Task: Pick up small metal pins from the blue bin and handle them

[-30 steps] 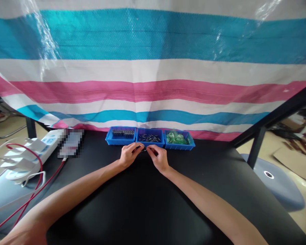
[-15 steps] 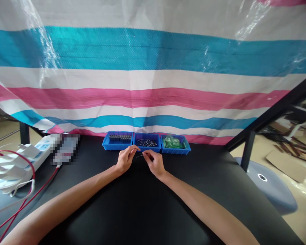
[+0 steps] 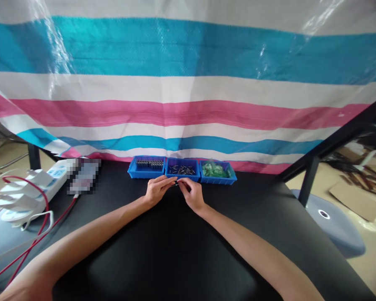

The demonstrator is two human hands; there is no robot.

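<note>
Over the table, just in front of the blue bins, my left hand [image 3: 158, 191] and my right hand [image 3: 193, 195] meet at the fingertips. Between them shows a small dark metal piece [image 3: 176, 183], thin and pin-like, mostly covered by fingers. Both hands pinch at it; its exact kind is too small to make out. Behind the hands, the middle blue bin [image 3: 182, 177] holds many loose thin metal pins or screws [image 3: 185, 170]. The left blue bin [image 3: 146, 174] contains rows of short metal cylinders [image 3: 150, 163]. Green plastic packets [image 3: 217, 170] fill the right blue bin [image 3: 218, 180].
A white power strip [image 3: 54, 175] with plugged-in chargers and a red cable [image 3: 58, 218] occupies the table's left side, beside a blurred-out device [image 3: 84, 175]. A striped plastic sheet [image 3: 181, 113] hangs behind the bins. A grey stool [image 3: 335, 225] stands right of the black table [image 3: 253, 217].
My hands have come together at the fingertips. The thin metal piece that stuck out from my right fingers is now between both hands. The view has tilted slightly downward.
</note>
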